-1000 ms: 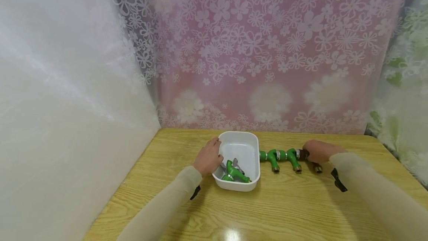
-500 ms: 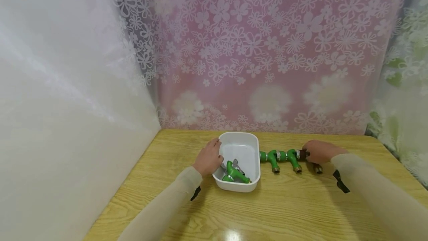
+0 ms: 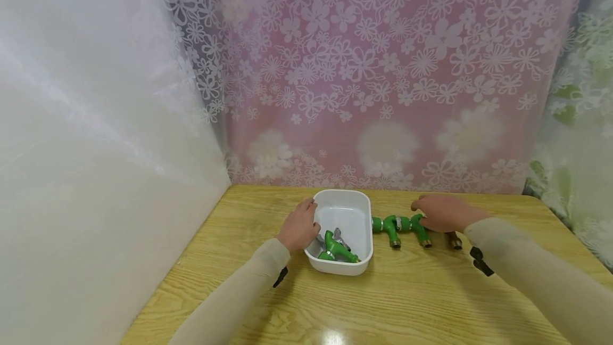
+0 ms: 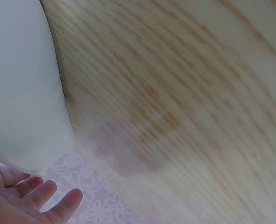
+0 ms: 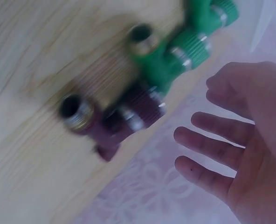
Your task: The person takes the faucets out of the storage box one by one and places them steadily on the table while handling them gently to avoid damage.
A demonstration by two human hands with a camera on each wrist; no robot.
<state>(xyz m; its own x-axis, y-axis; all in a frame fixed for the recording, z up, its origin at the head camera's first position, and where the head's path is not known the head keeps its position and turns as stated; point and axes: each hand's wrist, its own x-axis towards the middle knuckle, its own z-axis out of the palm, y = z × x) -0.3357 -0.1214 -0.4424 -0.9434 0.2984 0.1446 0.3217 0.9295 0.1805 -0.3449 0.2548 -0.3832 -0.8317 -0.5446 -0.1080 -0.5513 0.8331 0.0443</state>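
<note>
My left hand (image 3: 298,226) rests at the left rim of a white plastic basin (image 3: 341,269). In the left wrist view its fingers (image 4: 65,205) are loosely extended beside the basin wall. Inside the basin lie a green tap (image 3: 338,249) and grey metal pieces, partly hidden. My right hand (image 3: 445,213) hovers over the right part of a row of taps, fingers apart and holding nothing in the right wrist view. Two green taps, one left (image 3: 392,230) and one beside it (image 3: 421,234), and a dark red tap (image 5: 100,126) lie end to end, brass-coloured threaded ends toward me.
The wooden table (image 3: 287,307) carries everything. Its back edge meets a pink flowered curtain (image 3: 373,95), and a white sheet (image 3: 105,148) hangs along the left side. The tap row begins close against the basin's right wall.
My right hand has let go of the dark red tap and moved a little left, above the neighbouring green one. The left hand, basin and tap row stay in place.
</note>
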